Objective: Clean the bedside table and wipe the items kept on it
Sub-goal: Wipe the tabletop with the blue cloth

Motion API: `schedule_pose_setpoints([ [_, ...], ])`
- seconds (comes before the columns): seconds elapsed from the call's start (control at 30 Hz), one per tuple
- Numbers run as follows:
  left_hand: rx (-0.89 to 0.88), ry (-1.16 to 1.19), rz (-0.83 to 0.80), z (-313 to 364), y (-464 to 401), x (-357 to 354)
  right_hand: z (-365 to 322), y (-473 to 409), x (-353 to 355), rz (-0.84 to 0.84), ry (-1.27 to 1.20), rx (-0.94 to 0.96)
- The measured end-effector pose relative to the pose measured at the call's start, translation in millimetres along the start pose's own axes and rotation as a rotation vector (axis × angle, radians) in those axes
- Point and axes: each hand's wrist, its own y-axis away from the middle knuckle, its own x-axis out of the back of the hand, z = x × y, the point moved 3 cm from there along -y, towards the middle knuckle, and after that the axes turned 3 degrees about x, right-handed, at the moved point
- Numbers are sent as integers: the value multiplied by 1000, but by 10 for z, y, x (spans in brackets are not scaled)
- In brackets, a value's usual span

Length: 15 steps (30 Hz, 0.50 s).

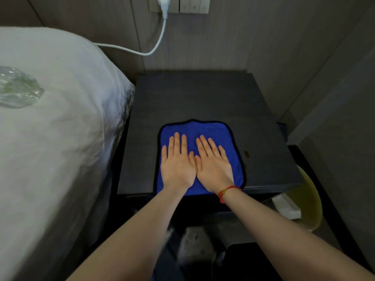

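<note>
A blue cloth with a black hem (205, 128) lies spread flat on the front part of the dark bedside table (192, 98). My left hand (177, 163) and my right hand (214, 163) press down on it side by side, palms flat and fingers stretched out, thumbs touching. Neither hand grips the cloth. A red string bracelet (227, 191) circles my right wrist. A small brownish spot (246, 153) marks the table just right of the cloth.
A bed with white bedding (50, 128) stands against the table's left side, with a crumpled clear plastic item (18, 88) on it. A white cable (154, 45) hangs from a wall socket. A yellowish bin (310, 201) holding white paper sits at lower right.
</note>
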Motion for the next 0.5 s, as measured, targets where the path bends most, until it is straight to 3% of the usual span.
schedule_pose_setpoints([
  [0.5, 16, -5, -6, 93, -714, 14, 174, -723, 36, -24, -15, -11],
])
